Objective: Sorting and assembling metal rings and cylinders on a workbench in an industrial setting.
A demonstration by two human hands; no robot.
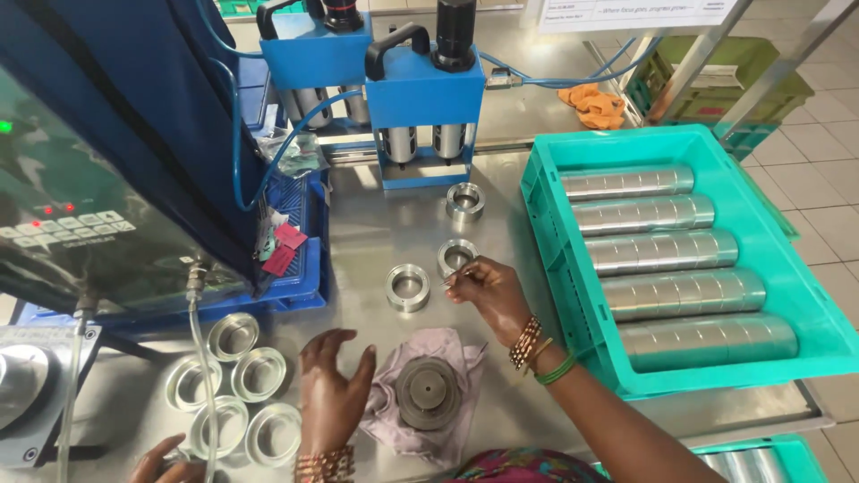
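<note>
On the steel table (376, 224), three steel rings (408, 286), right hand (490, 291) fingers pinched on one ring's rim, left hand (331, 389) open.

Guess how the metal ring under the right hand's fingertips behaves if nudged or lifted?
The metal ring looks thick-walled and machined, so probably stiff and heavy for its size. It lies flat on the steel table, so likely to slide rather than roll. Its polished surface may be slippery for the right hand.
</note>
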